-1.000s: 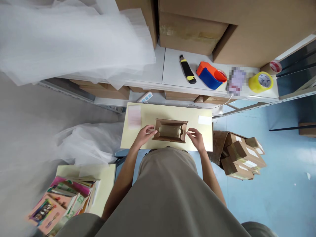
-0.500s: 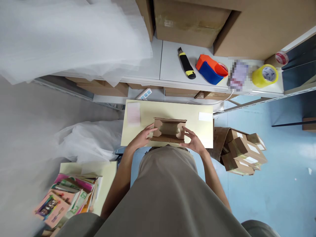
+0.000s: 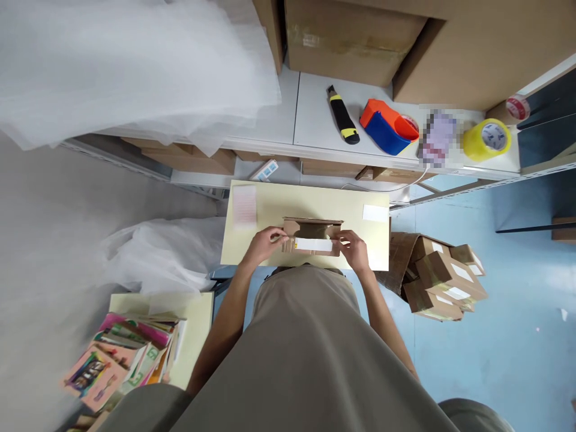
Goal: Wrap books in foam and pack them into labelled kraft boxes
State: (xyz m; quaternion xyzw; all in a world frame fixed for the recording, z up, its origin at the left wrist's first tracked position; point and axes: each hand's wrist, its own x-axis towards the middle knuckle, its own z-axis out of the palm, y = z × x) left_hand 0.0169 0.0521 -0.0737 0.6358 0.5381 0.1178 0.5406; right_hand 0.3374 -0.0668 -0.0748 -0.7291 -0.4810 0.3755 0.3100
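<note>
A small brown cardboard box (image 3: 312, 230) stands on a pale yellow table (image 3: 270, 207) right in front of me. Its near flap is folded up and shows a white strip (image 3: 313, 245). My left hand (image 3: 265, 243) grips the box's left end with curled fingers. My right hand (image 3: 354, 248) grips the right end the same way. A white label (image 3: 375, 213) lies on the table to the right of the box, and a blurred pinkish slip (image 3: 244, 207) lies to the left.
A white shelf (image 3: 310, 123) beyond the table carries a black-and-yellow utility knife (image 3: 342, 115), an orange-and-blue tape dispenser (image 3: 387, 127), yellow tape (image 3: 488, 139) and big cartons (image 3: 454, 54). Labelled small boxes (image 3: 438, 277) are piled at right. Colourful booklets (image 3: 121, 360) lie lower left. White foam sheeting (image 3: 135, 66) hangs at left.
The box's near flap has been folded up and over, so its white strip now faces me. Both hands have closed in on the box's ends.
</note>
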